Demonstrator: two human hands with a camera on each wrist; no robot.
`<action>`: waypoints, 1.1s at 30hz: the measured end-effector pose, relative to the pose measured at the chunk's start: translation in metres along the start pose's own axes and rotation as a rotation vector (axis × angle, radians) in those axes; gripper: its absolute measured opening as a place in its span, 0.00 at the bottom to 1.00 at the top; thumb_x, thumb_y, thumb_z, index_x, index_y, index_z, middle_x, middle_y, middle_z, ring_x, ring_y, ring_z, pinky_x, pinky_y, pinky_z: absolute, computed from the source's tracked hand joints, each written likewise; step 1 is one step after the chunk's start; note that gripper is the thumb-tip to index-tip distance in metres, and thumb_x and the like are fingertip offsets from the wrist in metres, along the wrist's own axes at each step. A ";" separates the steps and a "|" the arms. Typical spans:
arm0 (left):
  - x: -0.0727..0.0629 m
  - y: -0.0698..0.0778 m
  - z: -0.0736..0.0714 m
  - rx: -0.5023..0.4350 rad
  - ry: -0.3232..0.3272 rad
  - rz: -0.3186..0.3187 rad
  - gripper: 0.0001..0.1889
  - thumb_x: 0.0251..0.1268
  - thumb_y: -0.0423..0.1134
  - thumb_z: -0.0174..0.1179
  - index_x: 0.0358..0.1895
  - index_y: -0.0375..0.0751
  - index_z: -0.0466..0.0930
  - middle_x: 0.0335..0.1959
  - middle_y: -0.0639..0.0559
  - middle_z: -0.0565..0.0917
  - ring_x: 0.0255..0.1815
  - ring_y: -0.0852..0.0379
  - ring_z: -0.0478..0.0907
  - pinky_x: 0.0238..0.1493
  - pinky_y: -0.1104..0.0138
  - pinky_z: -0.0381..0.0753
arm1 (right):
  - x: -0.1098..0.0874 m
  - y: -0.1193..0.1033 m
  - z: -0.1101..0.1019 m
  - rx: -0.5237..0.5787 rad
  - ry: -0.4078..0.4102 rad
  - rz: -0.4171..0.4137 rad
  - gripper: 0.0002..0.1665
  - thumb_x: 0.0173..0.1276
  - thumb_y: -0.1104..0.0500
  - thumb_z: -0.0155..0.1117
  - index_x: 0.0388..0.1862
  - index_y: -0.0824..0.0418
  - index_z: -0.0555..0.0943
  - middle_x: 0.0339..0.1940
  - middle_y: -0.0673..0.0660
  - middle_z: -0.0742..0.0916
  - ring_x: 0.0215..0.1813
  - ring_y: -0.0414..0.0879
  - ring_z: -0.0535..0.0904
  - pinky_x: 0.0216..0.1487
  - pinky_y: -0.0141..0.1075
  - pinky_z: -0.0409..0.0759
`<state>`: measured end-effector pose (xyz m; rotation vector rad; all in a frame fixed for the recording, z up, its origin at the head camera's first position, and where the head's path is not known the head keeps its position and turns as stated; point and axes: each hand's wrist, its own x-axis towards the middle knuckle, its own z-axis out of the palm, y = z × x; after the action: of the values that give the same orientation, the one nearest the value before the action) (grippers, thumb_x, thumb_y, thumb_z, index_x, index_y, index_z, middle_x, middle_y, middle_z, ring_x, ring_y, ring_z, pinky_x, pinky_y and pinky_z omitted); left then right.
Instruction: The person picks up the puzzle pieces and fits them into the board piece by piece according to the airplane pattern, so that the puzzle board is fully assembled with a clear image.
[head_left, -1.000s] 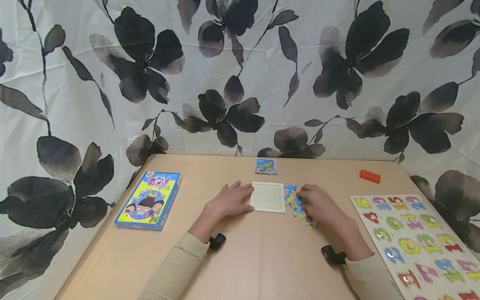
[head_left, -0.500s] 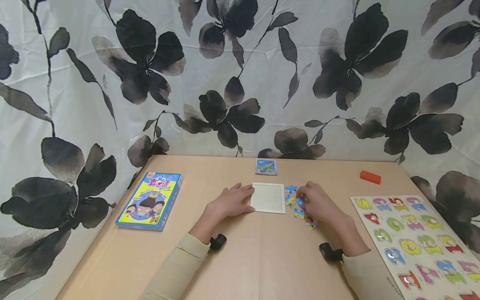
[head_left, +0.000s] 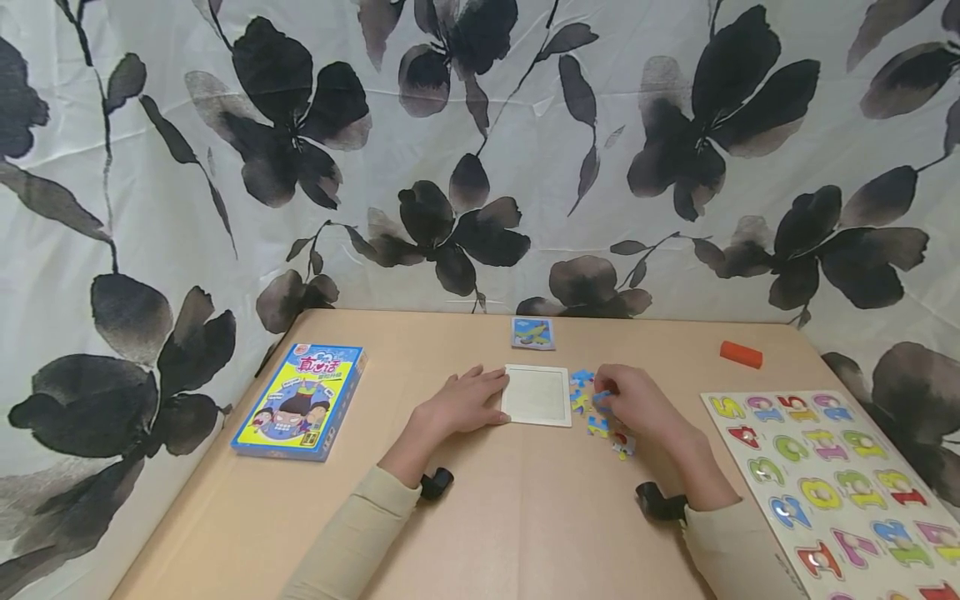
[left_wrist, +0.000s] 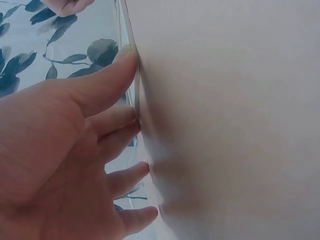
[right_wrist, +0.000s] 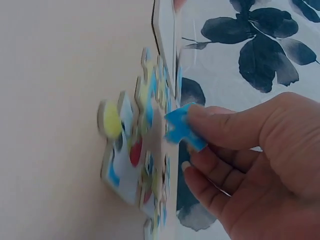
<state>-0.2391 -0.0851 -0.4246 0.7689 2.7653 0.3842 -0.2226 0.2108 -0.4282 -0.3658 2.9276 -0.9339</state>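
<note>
My right hand point(head_left: 637, 404) pinches a blue jigsaw piece point(right_wrist: 184, 125) between thumb and fingers, held just above the table in the right wrist view. Beneath and beside it lie several loose jigsaw pieces point(head_left: 581, 390), mostly blue and yellow, with one cluster point(right_wrist: 125, 165) showing red and white. To their left is a white, shallow puzzle tray point(head_left: 537, 396) with a plain inside. My left hand point(head_left: 465, 400) rests at the tray's left edge, its fingers extended. In the left wrist view, the left thumb point(left_wrist: 112, 80) touches the tray's edge.
A blue and yellow box point(head_left: 300, 402) lies on the left of the table. Behind the tray sits a small picture card point(head_left: 532, 332). An orange block point(head_left: 740, 353) is at the back right, and a number sheet point(head_left: 832, 492) covers the right side.
My right hand has lifted slightly from the loose pieces, with a blue jigsaw piece now in its fingertips. The left hand and the tray stay in place.
</note>
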 end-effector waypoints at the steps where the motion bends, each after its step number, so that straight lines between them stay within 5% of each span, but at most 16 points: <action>1: 0.000 0.000 0.000 -0.002 0.001 0.000 0.37 0.68 0.55 0.61 0.76 0.48 0.63 0.79 0.52 0.61 0.81 0.38 0.53 0.74 0.35 0.55 | 0.001 -0.001 0.000 0.014 0.008 -0.001 0.06 0.65 0.69 0.65 0.33 0.59 0.79 0.31 0.54 0.80 0.37 0.48 0.73 0.37 0.37 0.72; 13: 0.000 -0.004 0.003 -0.026 0.000 -0.009 0.37 0.67 0.55 0.62 0.76 0.48 0.63 0.79 0.52 0.61 0.81 0.39 0.52 0.73 0.34 0.55 | 0.024 -0.020 0.027 0.208 0.116 -0.022 0.02 0.66 0.66 0.66 0.36 0.63 0.84 0.32 0.55 0.86 0.34 0.46 0.77 0.38 0.36 0.78; 33: 0.000 0.001 0.000 -0.006 0.006 -0.009 0.37 0.67 0.56 0.62 0.76 0.48 0.63 0.79 0.52 0.61 0.80 0.38 0.54 0.71 0.33 0.57 | 0.064 -0.052 0.064 0.142 0.229 0.047 0.03 0.62 0.69 0.66 0.34 0.64 0.85 0.28 0.56 0.83 0.33 0.49 0.75 0.36 0.36 0.72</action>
<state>-0.2384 -0.0842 -0.4247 0.7554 2.7710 0.3936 -0.2666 0.1182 -0.4486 -0.1936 3.0283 -1.2459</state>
